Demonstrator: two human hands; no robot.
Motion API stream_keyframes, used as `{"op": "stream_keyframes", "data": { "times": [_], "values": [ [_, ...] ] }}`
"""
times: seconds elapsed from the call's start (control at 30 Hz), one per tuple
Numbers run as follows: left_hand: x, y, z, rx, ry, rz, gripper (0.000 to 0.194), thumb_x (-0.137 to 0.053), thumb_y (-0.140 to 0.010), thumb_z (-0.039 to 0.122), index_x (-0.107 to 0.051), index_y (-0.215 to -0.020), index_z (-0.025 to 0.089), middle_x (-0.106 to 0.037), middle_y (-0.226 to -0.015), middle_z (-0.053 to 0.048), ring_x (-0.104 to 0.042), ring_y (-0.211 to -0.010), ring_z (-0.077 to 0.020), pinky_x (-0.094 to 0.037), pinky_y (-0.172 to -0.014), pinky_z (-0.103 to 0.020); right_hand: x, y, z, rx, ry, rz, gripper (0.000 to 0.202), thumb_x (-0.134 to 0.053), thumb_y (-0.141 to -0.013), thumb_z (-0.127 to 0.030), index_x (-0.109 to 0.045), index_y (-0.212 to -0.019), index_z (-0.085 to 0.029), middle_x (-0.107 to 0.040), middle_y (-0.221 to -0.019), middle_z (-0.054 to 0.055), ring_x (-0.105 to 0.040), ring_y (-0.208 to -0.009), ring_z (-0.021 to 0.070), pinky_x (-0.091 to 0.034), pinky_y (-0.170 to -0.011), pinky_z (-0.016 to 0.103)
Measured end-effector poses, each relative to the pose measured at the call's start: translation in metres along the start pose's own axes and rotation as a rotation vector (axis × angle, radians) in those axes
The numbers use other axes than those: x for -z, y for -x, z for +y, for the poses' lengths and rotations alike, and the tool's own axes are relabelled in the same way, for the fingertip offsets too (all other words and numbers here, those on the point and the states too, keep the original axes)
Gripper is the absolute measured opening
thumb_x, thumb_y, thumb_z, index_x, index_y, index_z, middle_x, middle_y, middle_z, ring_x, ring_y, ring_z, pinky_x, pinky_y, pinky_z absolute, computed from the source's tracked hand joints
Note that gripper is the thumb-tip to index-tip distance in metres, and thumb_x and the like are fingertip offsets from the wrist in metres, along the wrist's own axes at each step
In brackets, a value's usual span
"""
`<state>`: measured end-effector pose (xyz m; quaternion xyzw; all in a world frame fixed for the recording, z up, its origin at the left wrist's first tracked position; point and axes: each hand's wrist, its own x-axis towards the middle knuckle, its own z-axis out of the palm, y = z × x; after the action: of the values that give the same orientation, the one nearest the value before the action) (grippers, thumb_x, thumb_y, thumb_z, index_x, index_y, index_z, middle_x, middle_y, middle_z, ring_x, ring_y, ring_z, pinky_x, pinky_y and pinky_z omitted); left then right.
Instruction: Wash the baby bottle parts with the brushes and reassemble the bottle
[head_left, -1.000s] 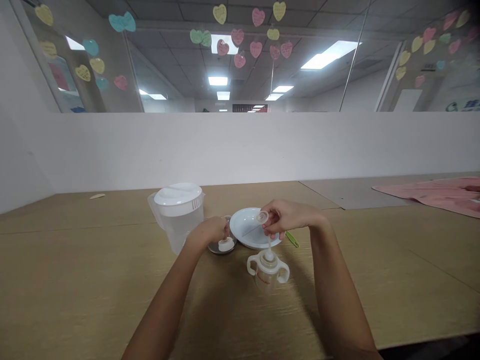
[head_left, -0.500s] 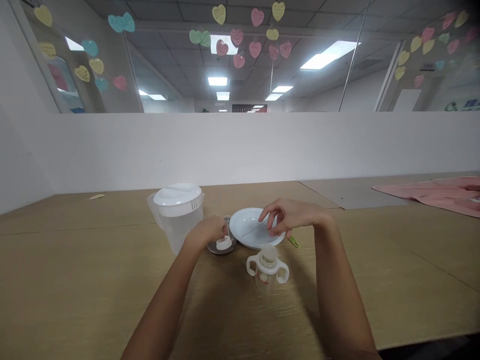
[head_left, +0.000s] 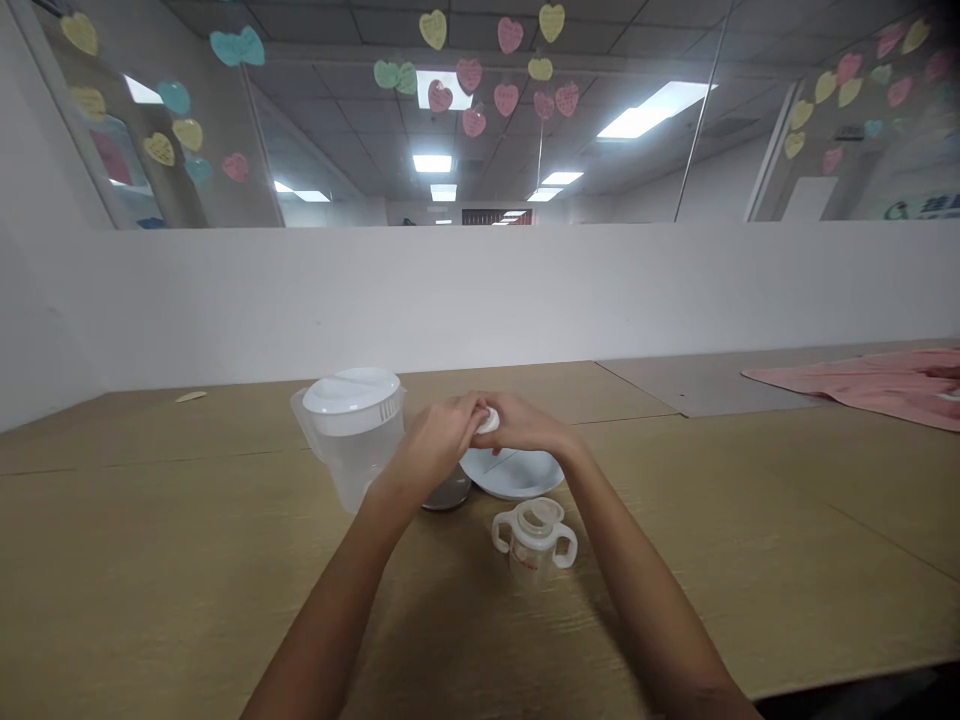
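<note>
Grip: left hand (head_left: pixel 437 437), right hand (head_left: pixel 523 424) clamped on white cap (head_left: pixel 489 420); disc (head_left: pixel 541 514) atop bottle (head_left: pixel 530 562).

Tan table (head_left: pixel 225 560): lidded pitcher (head_left: pixel 364 465), pale-blue dish (head_left: pixel 519 487), gray dish (head_left: pixel 450 492), two-handled cup (head_left: pixel 533 548), pink cloth (head_left: pixel 862 380).

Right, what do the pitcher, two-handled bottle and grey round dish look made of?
The pitcher looks like frosted plastic with a glossy lid: cloudy, see-through walls. The bottle is clear plastic or glass; its smooth white handles look plastic. The dish is probably metal, from its grey sheen, though partly hidden.
</note>
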<state>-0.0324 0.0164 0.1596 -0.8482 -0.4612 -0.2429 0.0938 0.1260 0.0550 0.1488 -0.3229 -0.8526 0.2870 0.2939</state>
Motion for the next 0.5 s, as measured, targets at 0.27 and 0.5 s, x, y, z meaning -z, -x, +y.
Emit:
{"op": "stream_keyframes", "data": {
  "times": [0.27, 0.5],
  "values": [
    [-0.007, 0.006, -0.002, -0.364, -0.486, 0.328, 0.023, -0.034, -0.087, 0.001, -0.054, -0.085, 0.012, -0.059, -0.063, -0.003, -0.061, -0.059, -0.0141, -0.043, -0.052, -0.021, -0.008, -0.018, 0.019, 0.308, 0.278, 0.515, 0.018, -0.052, -0.068, -0.014, -0.058, -0.083, -0.020, -0.063, -0.088, 0.005, -0.059, -0.082, 0.0174, -0.045, -0.074, 0.028],
    [0.002, 0.011, 0.010, -0.432, -0.577, 0.407, 0.022, -0.036, -0.089, 0.004, -0.056, -0.084, 0.012, -0.060, -0.062, -0.001, -0.058, -0.053, -0.0117, -0.038, -0.044, -0.020, -0.013, -0.020, 0.041, 0.319, 0.521, 0.776, 0.021, -0.046, -0.077, -0.015, -0.060, -0.091, -0.022, -0.061, -0.098, 0.009, -0.059, -0.088, 0.0188, -0.046, -0.073, 0.028]
  ]
}}
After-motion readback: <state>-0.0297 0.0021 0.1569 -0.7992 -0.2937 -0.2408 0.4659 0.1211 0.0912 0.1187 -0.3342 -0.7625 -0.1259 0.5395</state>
